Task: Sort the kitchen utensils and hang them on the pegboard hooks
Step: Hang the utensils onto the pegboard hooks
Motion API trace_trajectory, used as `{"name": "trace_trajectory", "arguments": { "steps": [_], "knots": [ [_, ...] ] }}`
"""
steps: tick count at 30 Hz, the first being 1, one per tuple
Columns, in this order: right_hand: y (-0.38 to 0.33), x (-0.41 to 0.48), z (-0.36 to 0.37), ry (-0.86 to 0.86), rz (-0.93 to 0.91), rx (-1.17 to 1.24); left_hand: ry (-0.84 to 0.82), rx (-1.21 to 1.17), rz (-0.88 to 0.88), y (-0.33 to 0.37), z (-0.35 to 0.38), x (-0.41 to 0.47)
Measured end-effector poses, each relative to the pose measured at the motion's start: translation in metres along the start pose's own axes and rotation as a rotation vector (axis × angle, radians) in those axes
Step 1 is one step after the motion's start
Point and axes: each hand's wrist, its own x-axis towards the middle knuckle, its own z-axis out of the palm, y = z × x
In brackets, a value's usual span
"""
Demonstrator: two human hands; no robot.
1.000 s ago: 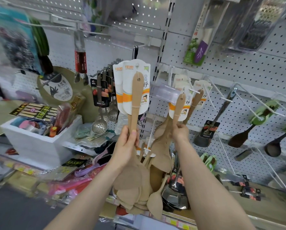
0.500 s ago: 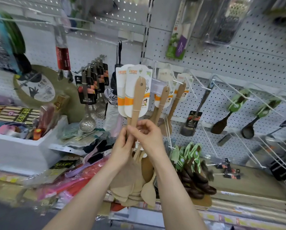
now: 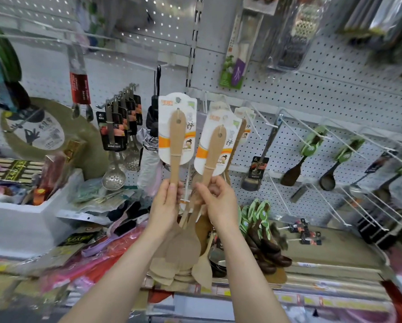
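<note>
My left hand (image 3: pixel 165 203) grips the handle of a wooden spatula (image 3: pixel 177 145) tied to a white and orange card, held upright with its blade down. My right hand (image 3: pixel 218 201) holds a second carded wooden spatula (image 3: pixel 213 157), tilted a little to the right. More wooden spatulas (image 3: pixel 172 271) hang in a bundle below my hands. The white pegboard (image 3: pixel 312 96) with its wire hooks (image 3: pixel 260 127) stands just behind both cards. More carded spatulas (image 3: pixel 243 129) hang on a hook behind the right one.
Steel skimmers (image 3: pixel 115 145) with black cards hang at the left. Dark ladles (image 3: pixel 291 173) with green cards hang at the right, and more lie piled on the shelf (image 3: pixel 263 238). A white box (image 3: pixel 32 210) of goods sits at the left.
My right hand has drawn one carded spatula out of the bundle in my left hand and swung it to the right. The view has shifted right.
</note>
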Motion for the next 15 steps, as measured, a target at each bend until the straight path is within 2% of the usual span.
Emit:
{"name": "trace_trajectory", "arguments": {
  "steps": [7, 15],
  "knots": [
    [0.041, 0.004, -0.028, 0.107, 0.104, -0.234, 0.028, 0.027, 0.046, 0.007, -0.007, 0.008],
    [0.039, 0.031, -0.031, 0.078, 0.081, -0.272, 0.046, 0.069, 0.019, 0.003, -0.005, 0.015]
  ]
}}
